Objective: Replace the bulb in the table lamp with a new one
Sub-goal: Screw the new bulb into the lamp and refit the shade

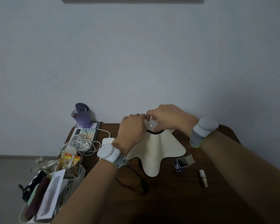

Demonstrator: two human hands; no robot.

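Near the counter's (176, 199) far edge, I am cupping the light, fragile, slippery frosted white globe bulb (152, 125) with my right hand (169, 118), fingers curled around its dome, while my left hand (132, 128) is pressing closed against its side above the cream wavy lampshade (158, 149).

Two hands (132, 126) (168, 117), one bulb (152, 125)

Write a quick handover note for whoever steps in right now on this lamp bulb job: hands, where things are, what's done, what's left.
Left hand: at the top of the lamp shade, fingers by the bulb.
Right hand: fingers closed on the bulb above the shade's opening.
Open bulb box lies on the table, right of the lamp.
Done: bulb at the socket; whether it is the old or new one cannot be told.
Left: finish turning it, then test.
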